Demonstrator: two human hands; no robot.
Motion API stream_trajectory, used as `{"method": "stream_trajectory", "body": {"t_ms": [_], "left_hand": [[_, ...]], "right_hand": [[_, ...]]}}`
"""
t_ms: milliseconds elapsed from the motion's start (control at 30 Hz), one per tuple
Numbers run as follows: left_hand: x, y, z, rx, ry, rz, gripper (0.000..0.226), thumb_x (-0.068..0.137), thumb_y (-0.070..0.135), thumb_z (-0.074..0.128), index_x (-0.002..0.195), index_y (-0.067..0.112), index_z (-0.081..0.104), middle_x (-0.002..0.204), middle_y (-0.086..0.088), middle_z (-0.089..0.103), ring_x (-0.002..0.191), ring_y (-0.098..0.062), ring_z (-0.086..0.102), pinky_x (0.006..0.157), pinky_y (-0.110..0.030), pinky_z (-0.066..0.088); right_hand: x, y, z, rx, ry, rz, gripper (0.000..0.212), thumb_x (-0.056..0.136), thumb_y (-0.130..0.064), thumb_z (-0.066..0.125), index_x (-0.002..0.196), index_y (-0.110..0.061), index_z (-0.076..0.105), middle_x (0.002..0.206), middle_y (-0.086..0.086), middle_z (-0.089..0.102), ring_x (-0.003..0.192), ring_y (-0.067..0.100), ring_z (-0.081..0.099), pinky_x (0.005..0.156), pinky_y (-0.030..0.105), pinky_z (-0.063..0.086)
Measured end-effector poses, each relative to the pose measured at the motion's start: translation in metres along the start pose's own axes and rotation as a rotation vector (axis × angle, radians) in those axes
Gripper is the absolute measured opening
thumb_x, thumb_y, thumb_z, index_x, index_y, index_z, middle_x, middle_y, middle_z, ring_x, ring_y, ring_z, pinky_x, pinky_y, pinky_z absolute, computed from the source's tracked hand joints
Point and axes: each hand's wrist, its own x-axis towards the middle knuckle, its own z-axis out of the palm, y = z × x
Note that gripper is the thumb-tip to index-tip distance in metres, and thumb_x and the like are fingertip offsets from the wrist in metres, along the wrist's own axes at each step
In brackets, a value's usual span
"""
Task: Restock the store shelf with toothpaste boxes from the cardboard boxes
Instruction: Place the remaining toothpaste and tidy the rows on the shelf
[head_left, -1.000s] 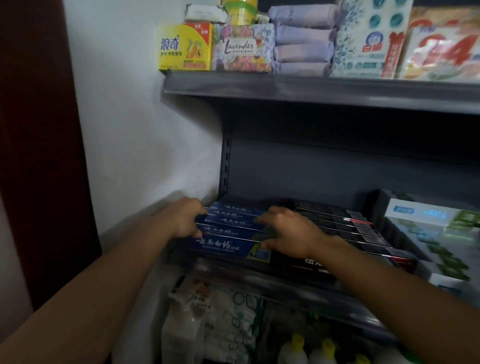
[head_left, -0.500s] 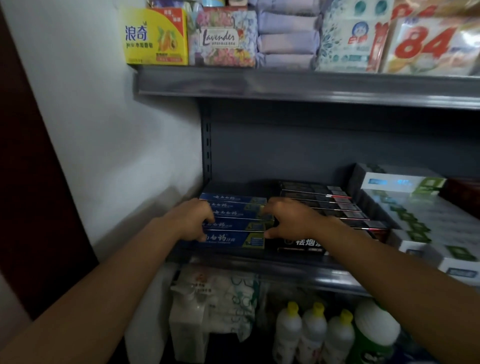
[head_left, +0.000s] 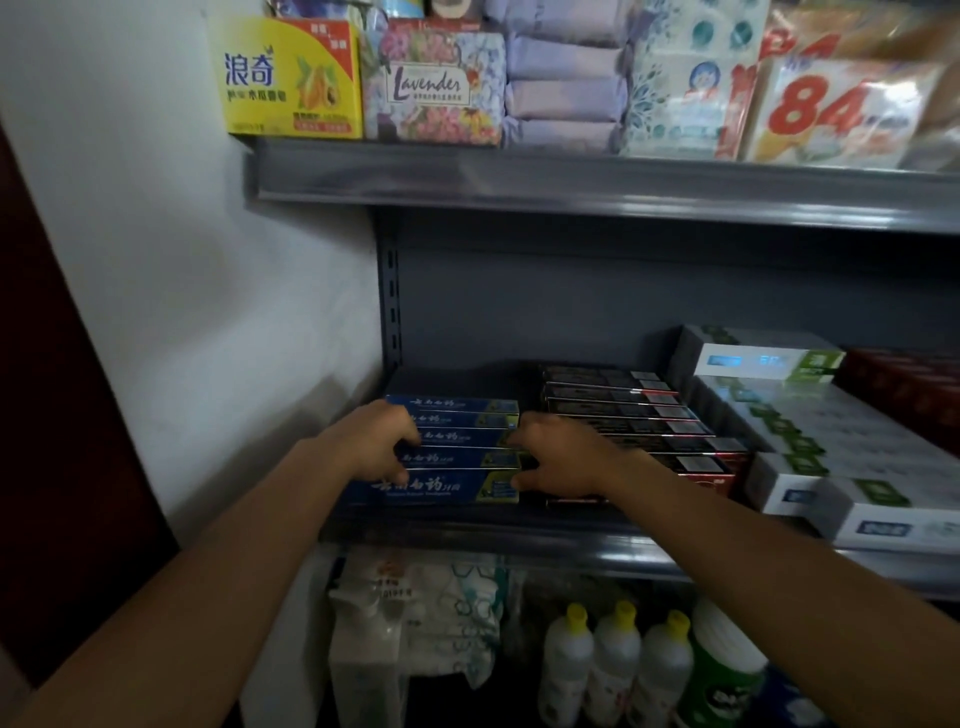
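Several blue toothpaste boxes lie side by side in a row at the left end of the grey middle shelf. My left hand presses on the row's left ends, fingers curled over the box edges. On the row's right ends sits my right hand, fingers bent against them. The two hands squeeze the blue row between them. No cardboard box is in view.
Black-and-red toothpaste boxes fill the shelf just right of the blue row, then white-and-green boxes. The upper shelf holds soap and tissue packs. Bottles and refill bags stand below. A white wall bounds the left side.
The camera has pulled back and tilted down a little, so the lower shelf shows more. Both hands stay clamped on the ends of the blue row.
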Motion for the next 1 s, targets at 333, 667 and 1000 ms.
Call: {"method": "stream_trajectory", "body": {"t_ms": [333,667,1000], "left_hand": [[-0.004,-0.012,0.002,0.004,0.036,-0.014,0.054,0.076,0.023,0.078,0.127,0.015,0.061,0.123,-0.001,0.063,0.11,-0.018,0.058,0.095,-0.032,0.047],[-0.011,-0.02,0.004,0.06,0.054,-0.115,0.045,0.081,0.019,0.073,0.125,0.012,0.063,0.122,-0.006,0.062,0.11,-0.022,0.057,0.094,-0.031,0.046],[-0.009,-0.015,0.008,-0.022,0.097,-0.117,0.048,0.079,0.024,0.077,0.123,0.009,0.064,0.121,-0.007,0.065,0.108,-0.021,0.06,0.09,-0.029,0.045]], "right_hand": [[0.002,-0.005,0.001,-0.018,0.046,-0.049,0.036,0.088,-0.035,0.063,0.115,-0.011,0.06,0.121,0.006,0.053,0.113,0.024,0.05,0.091,0.037,0.046],[0.003,-0.001,-0.002,0.002,0.019,-0.056,0.039,0.088,-0.035,0.064,0.119,-0.012,0.061,0.121,0.006,0.052,0.114,0.022,0.049,0.093,0.035,0.044],[0.004,0.014,0.0,0.031,0.02,-0.081,0.037,0.083,-0.029,0.071,0.115,-0.012,0.064,0.115,0.005,0.055,0.108,0.02,0.051,0.091,0.032,0.044]]}}
